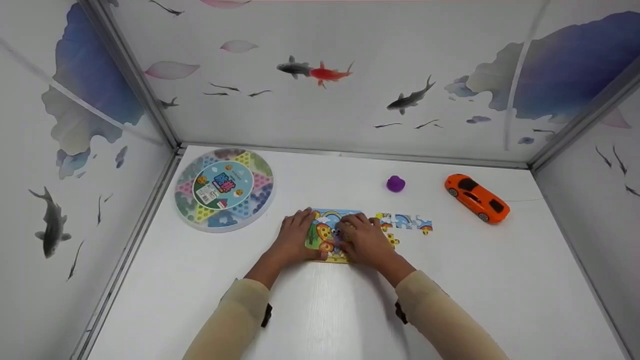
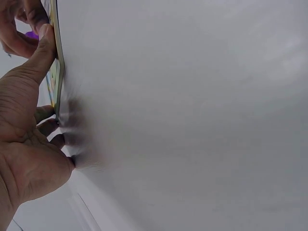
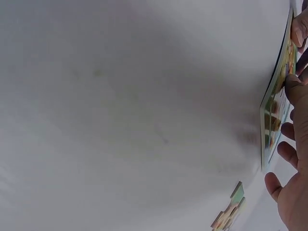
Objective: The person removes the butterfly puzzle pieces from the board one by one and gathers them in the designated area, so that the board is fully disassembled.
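A colourful jigsaw puzzle in a flat board [image 1: 325, 217] lies on the white table in the head view. My left hand [image 1: 292, 239] holds its left side, with the fingers at the left edge and the thumb [image 2: 44, 45] on the near edge. Over the board's right half is my right hand [image 1: 371, 242], its fingers bent and its thumb [image 3: 294, 89] touching the surface. Whether a piece sits under those fingertips is hidden. Joined loose puzzle pieces [image 1: 404, 221] lie just right of the board, and a yellow piece [image 1: 393, 240] shows beside the right hand.
A round Chinese checkers box [image 1: 225, 187] lies at the back left. Behind the loose pieces sits a small purple object [image 1: 396, 184], with an orange toy car [image 1: 477, 198] to its right. Printed wall panels [image 1: 350, 115] enclose the table's back and sides.
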A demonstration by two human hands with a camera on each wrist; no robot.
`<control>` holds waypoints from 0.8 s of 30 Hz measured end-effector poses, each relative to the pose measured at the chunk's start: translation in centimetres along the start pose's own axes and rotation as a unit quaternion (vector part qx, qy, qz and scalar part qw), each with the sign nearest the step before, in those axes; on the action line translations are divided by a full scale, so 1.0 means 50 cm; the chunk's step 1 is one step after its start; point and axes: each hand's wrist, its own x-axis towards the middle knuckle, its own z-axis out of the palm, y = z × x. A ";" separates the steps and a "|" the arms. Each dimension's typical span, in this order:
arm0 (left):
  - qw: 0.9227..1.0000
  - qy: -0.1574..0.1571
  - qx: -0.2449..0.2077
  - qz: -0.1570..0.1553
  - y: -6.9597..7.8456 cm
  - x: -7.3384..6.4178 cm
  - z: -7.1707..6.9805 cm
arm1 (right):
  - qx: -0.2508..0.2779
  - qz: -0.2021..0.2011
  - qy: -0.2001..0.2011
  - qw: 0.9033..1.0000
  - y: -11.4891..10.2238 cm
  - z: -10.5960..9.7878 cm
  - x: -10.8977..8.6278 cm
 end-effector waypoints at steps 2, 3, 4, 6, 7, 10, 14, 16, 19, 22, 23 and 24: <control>1.000 -0.002 0.001 -0.002 0.000 0.000 0.001 | 0.007 0.011 -0.011 1.000 -0.005 -0.001 0.005; 1.000 -0.003 0.002 -0.003 0.000 0.001 0.001 | 0.008 0.016 -0.017 1.000 -0.008 -0.002 0.008; 1.000 -0.004 0.003 -0.004 -0.001 0.002 0.002 | 0.007 0.021 -0.022 1.000 -0.010 -0.002 0.010; 1.000 -0.004 0.004 -0.005 -0.003 0.003 0.003 | 0.002 0.027 -0.035 0.999 -0.016 -0.002 0.015; 1.000 -0.003 0.003 -0.004 -0.005 0.003 0.004 | 0.000 0.029 -0.042 0.999 -0.019 -0.003 0.018; 1.000 0.002 -0.001 0.001 -0.009 0.004 0.005 | -0.005 0.033 -0.056 0.998 -0.028 -0.005 0.025; 1.000 0.005 -0.003 0.004 -0.007 0.003 0.004 | -0.012 0.038 -0.071 0.997 -0.037 -0.008 0.031; 1.000 0.003 -0.003 0.002 -0.006 0.002 0.004 | -0.018 0.040 -0.077 0.996 -0.040 -0.009 0.033; 1.000 0.004 0.000 0.001 -0.001 0.001 0.002 | -0.020 0.041 -0.080 0.996 -0.042 -0.010 0.035; 1.000 0.003 0.004 0.000 0.001 0.001 0.000 | -0.016 0.042 -0.079 0.996 -0.045 -0.012 0.036; 1.000 0.002 0.005 -0.001 0.002 0.001 0.000 | -0.016 0.042 -0.080 0.996 -0.045 -0.012 0.036; 1.000 0.002 0.005 -0.001 0.002 0.001 -0.001 | -0.017 0.042 -0.081 0.996 -0.046 -0.012 0.037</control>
